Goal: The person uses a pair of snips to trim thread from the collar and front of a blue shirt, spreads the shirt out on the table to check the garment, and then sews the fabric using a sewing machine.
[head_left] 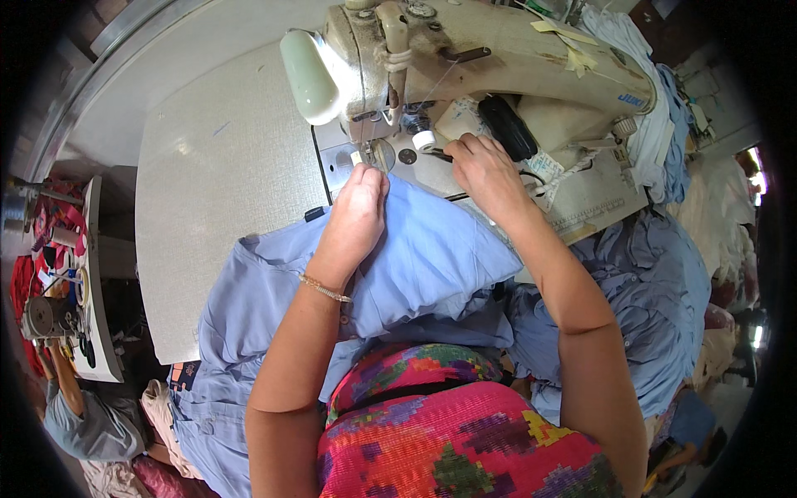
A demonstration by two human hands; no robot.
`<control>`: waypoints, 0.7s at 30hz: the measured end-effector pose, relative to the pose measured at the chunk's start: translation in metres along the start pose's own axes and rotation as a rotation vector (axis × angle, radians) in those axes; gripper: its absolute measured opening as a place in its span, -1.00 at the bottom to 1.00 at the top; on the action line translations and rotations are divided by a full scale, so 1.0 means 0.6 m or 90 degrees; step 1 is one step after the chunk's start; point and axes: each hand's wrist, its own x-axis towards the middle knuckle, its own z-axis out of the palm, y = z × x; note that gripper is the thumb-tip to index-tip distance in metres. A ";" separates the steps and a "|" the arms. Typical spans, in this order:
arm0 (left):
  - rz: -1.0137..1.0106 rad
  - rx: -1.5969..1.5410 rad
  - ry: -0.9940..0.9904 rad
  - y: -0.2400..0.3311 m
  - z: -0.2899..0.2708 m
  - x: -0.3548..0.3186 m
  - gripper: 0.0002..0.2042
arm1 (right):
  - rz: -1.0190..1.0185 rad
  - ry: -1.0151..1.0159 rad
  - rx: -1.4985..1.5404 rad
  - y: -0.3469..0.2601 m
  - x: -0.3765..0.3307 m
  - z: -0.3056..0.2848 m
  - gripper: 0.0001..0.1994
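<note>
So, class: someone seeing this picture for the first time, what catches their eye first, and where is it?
The cream-coloured industrial sewing machine at top centre, with the light blue cloth garment spread below its needle. The left hand presses the cloth by the needle; the right hand rests on the machine bed. At the bottom, the bright pink patterned dress stands out.

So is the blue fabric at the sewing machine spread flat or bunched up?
Bunched: the blue fabric lies in rumpled folds under the left hand and spills off the table's edge.
</note>
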 end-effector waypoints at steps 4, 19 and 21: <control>-0.011 -0.002 0.001 0.003 -0.001 0.002 -0.93 | 0.016 0.042 0.077 -0.005 0.001 -0.003 -0.75; -0.045 -0.024 -0.017 0.005 -0.007 0.003 -0.92 | 0.193 -0.280 0.295 -0.084 0.016 -0.062 -0.57; -0.039 -0.014 -0.011 0.004 -0.005 0.002 -0.93 | 0.190 -0.271 0.284 -0.088 0.018 -0.058 -0.58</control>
